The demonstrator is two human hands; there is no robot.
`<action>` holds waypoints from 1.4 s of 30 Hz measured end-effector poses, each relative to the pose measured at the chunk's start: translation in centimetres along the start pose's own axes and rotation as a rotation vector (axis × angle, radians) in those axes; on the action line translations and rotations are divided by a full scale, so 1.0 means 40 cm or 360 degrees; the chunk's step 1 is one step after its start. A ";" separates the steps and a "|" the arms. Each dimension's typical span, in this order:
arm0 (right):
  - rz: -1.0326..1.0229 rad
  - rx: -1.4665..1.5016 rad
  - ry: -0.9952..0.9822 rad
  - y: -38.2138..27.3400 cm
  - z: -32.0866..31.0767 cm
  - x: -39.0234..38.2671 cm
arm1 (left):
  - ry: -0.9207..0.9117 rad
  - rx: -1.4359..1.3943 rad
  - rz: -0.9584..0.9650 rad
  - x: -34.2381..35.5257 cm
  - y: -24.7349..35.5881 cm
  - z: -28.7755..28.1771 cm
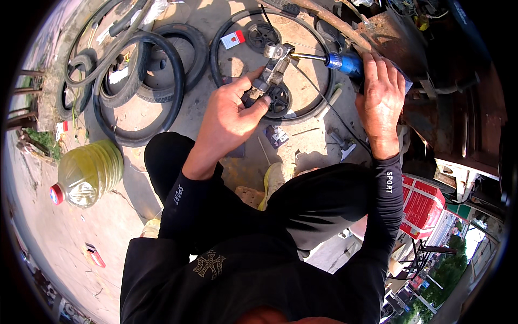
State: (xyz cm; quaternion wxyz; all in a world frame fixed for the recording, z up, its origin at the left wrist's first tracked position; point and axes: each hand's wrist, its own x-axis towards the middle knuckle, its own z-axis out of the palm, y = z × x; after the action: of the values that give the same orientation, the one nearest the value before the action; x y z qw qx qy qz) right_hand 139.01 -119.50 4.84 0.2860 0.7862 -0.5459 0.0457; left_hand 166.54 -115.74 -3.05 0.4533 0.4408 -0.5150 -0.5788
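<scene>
My left hand (229, 116) pinches a small grey metal part (279, 62), which looks like a brake caliper, between thumb and fingers. A thin black cable (324, 99) runs from beside it down toward my right forearm. Closed around the end of a blue-handled screwdriver (343, 63) is my right hand (380, 94). The screwdriver lies level, and its shaft reaches left to the metal part's upper end; whether the tip sits in a screw is too small to tell. Below the part, a black spoked wheel (279, 101) lies on the ground, partly covered by my left hand.
Black tyres (178, 70) lie at the far left, near a capped plastic jug (91, 173) of yellowish liquid. A larger ring-shaped tyre (216, 54) surrounds a second black wheel (261, 35) and a red-and-white packet (232, 39). A red box (421, 208) stands by my right elbow.
</scene>
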 end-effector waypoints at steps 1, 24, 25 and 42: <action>-0.0002 -0.0008 0.0014 0.000 -0.002 0.001 | 0.0006 -0.0041 0.0006 0.001 0.001 0.002; 0.0106 0.0149 -0.0125 0.012 0.015 -0.011 | -0.0011 -0.0039 0.0011 0.003 -0.004 -0.002; 0.0121 0.0224 -0.0157 0.016 0.022 -0.015 | -0.0033 -0.0061 -0.0020 0.003 -0.004 -0.005; 0.2108 0.1386 -0.0083 0.030 0.582 -0.856 | 0.0207 -0.0347 -0.0285 0.010 -0.066 0.004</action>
State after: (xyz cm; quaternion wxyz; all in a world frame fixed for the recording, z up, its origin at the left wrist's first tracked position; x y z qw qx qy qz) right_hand 118.68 -102.94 -27.21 -0.1467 0.3398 -0.8397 0.3974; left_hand 166.12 -115.95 -5.66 0.4776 0.4696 -0.3772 -0.6397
